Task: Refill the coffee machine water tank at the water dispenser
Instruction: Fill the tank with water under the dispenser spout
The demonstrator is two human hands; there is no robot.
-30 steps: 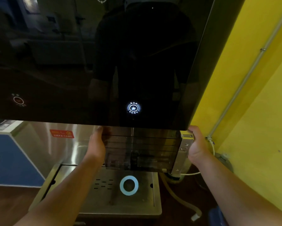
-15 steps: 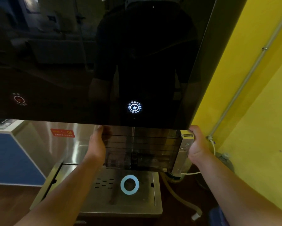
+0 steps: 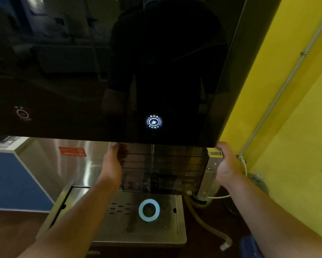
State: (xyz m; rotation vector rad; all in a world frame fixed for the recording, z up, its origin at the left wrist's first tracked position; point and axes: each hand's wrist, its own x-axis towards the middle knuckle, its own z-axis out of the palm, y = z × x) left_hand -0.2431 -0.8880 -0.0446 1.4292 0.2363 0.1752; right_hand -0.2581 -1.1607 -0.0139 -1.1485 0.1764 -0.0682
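A dark see-through water tank (image 3: pixel 165 168) hangs under the black glass front of the water dispenser (image 3: pixel 119 62), just below a lit white cup button (image 3: pixel 153 122). A thin stream of water (image 3: pixel 152 157) runs down into the tank. My left hand (image 3: pixel 112 164) holds the tank's left side, fingers curled round its edge. My right hand (image 3: pixel 226 162) grips the right end, at the tank's silvery metal plate (image 3: pixel 209 174). The tank is held above the steel drip tray (image 3: pixel 119 226), which shows a glowing pale ring (image 3: pixel 149 210).
A dim red button (image 3: pixel 22 113) sits at the panel's left. A yellow wall (image 3: pixel 296 127) with a grey pipe (image 3: pixel 279 94) stands close on the right. A beige hose (image 3: pixel 206 226) trails on the dark floor. A blue panel (image 3: pixel 9 183) lies left.
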